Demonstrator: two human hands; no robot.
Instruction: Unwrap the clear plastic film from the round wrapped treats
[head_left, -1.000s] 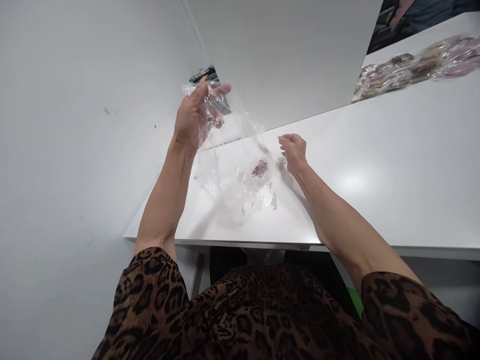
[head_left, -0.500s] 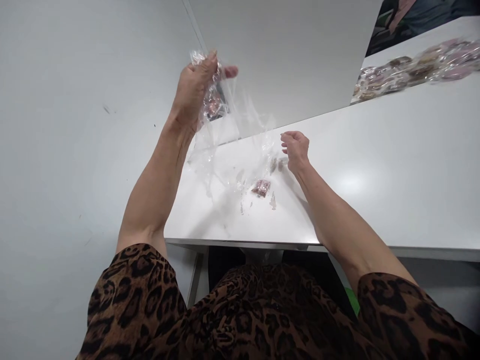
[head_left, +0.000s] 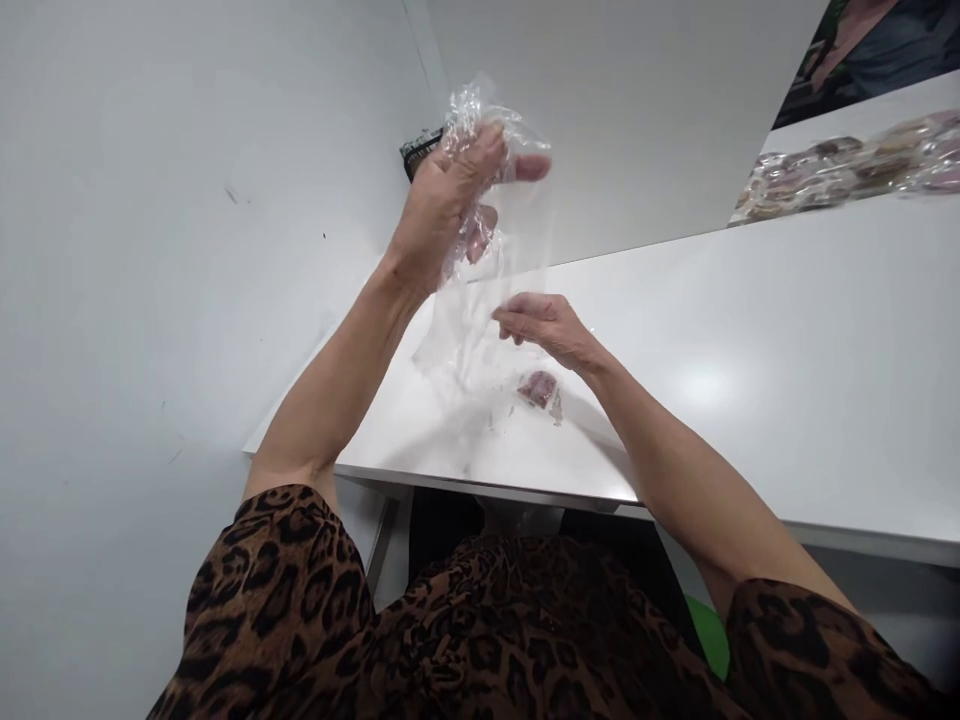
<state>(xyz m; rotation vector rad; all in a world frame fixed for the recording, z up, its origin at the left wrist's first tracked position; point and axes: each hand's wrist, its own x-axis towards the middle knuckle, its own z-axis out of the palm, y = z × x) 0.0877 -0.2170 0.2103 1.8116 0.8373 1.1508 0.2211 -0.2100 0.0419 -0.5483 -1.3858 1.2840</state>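
A clear plastic bag (head_left: 465,330) hangs above the white table in the head view, crumpled at its top and loose below. My left hand (head_left: 457,190) is raised and closed around the gathered top, its index finger stretched out against the film. Lower and to the right, my right hand (head_left: 544,325) is closed in a pinch on the bag's film. Below that hand, a small packet with reddish-brown contents (head_left: 538,388) lies on the table.
The white table (head_left: 720,380) runs off to the right, with a white wall (head_left: 150,250) on the left. Several clear-wrapped brown and pink pieces (head_left: 855,165) lie at the far right. A dark brush-like object (head_left: 420,150) shows behind my left hand. Another person's clothing (head_left: 892,60) appears top right.
My left hand has moved right and slightly down with the bag. My right hand has come left and down, over the film. The view has shifted a little.
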